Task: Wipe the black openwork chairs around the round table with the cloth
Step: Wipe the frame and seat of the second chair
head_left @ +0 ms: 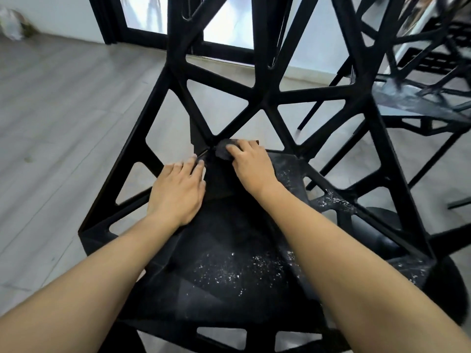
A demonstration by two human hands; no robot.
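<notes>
Pale wood-look flooring (63, 103) runs back to a white wall and a black-framed glass door (178, 24). The black openwork chair (229, 98) fills the view, white specks scattered over its seat. At the seat's back edge, where the struts meet, the right hand (251, 165) presses a small dark cloth (224, 149) under curled fingers. The left hand (178, 192) lies flat on the seat just beside, fingers straight. A second black chair (407, 59) and the glass-topped table (420, 100) stand on the right.
</notes>
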